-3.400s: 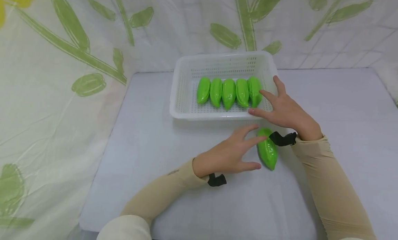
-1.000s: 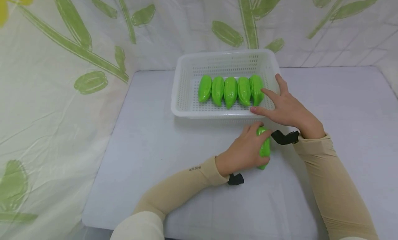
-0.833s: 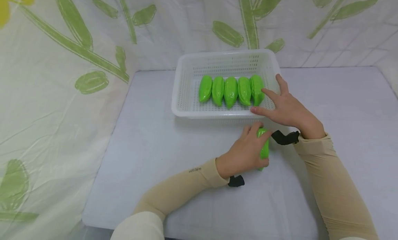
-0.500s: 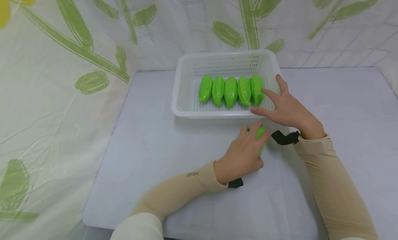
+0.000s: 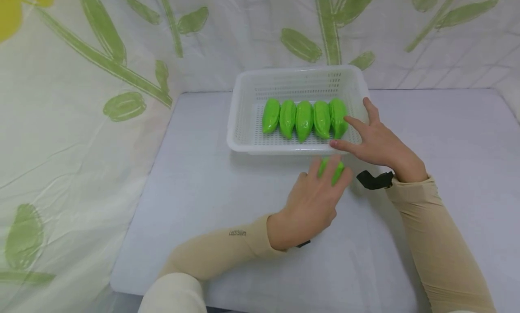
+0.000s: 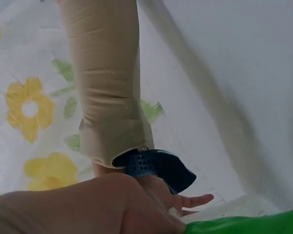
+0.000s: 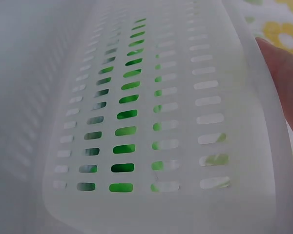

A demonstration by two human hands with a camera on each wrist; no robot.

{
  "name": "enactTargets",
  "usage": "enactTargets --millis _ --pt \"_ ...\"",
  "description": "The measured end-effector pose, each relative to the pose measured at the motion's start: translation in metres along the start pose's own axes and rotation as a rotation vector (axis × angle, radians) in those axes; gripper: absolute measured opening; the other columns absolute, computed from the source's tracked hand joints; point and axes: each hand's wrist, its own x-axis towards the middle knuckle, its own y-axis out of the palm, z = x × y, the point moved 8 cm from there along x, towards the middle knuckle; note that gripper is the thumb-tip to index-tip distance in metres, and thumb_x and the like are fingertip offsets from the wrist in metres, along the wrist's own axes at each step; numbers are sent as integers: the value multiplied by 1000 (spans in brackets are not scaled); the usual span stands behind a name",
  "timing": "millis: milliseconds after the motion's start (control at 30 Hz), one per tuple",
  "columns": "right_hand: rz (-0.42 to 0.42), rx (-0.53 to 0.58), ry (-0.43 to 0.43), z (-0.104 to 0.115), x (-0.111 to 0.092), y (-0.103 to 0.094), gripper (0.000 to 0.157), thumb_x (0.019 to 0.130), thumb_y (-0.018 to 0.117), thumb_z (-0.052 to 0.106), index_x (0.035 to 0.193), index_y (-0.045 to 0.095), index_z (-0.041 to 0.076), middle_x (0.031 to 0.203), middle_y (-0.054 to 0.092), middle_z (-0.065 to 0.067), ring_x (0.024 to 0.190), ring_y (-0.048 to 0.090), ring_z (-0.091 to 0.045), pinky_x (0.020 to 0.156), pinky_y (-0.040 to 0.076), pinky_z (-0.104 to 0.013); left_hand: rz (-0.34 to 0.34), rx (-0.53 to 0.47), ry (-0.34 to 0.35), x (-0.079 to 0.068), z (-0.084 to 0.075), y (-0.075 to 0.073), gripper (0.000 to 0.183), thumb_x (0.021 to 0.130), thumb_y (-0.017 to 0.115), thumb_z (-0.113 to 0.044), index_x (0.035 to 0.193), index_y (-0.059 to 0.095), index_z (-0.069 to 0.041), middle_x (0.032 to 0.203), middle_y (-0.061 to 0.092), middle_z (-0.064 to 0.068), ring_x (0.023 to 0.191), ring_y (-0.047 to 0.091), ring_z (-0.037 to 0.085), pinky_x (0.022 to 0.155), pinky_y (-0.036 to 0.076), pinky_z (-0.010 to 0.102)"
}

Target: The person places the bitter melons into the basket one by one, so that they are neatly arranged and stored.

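Observation:
In the head view my left hand [image 5: 308,207] grips a glossy green, pod-shaped vegetable-like piece [image 5: 338,173]. Its fingers cover most of the piece, which shows between them just in front of the white plastic basket [image 5: 280,148]. The left wrist view has a stretch of the same green piece [image 6: 249,224] at the bottom edge. My right hand [image 5: 379,141] spreads its fingers over the basket's front right corner, thumb on the front rim. Inside the basket, several like green pieces [image 5: 304,119] lie side by side in a row, tips toward me.
The basket stands at the back of a white-covered table [image 5: 195,177]. Behind and to the left hangs a pale sheet [image 5: 81,137] printed with leaves and flowers. A black wrist camera [image 5: 374,180] sits on the right wrist. The right wrist view is filled by the slotted basket wall [image 7: 146,117].
My left hand has reached over the loose green piece, closed on it and carried it toward the basket's front rim. The piece has turned. My right hand stays at the basket corner.

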Motion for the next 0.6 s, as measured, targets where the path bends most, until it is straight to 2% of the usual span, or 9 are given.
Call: enactTargets --millis 200,400,500,600 --pt "2 -4 -9 2 -2 -1 103 94 52 76 164 28 4 169 -32 -9 137 42 -64 106 37 -75 33 51 -33 6 22 -17 70 80 84 -34 140 51 -18 158 38 11 123 50 33 55 47 22" --pt "17 2 4 0 0 0 106 93 52 79 165 27 6 168 -35 -8 138 39 -64 108 35 -75 -2 -52 -114 16 62 -37 68 79 80 -15 141 53 -14 157 37 16 119 50 38 57 52 30" --pt "22 6 9 -2 1 0 107 92 53 79 165 26 6 168 -36 -7 139 38 -64 109 34 -75 -34 -94 -163 23 84 -46 62 78 75 -8 136 54 -13 155 38 17 116 48 38 54 50 29" --pt "28 7 5 -3 1 1 106 93 53 78 165 25 7 167 -37 -7 139 38 -64 110 33 -75 -32 -144 -209 31 106 -51 65 75 72 -3 137 54 -12 156 36 17 116 45 38 52 48 28"
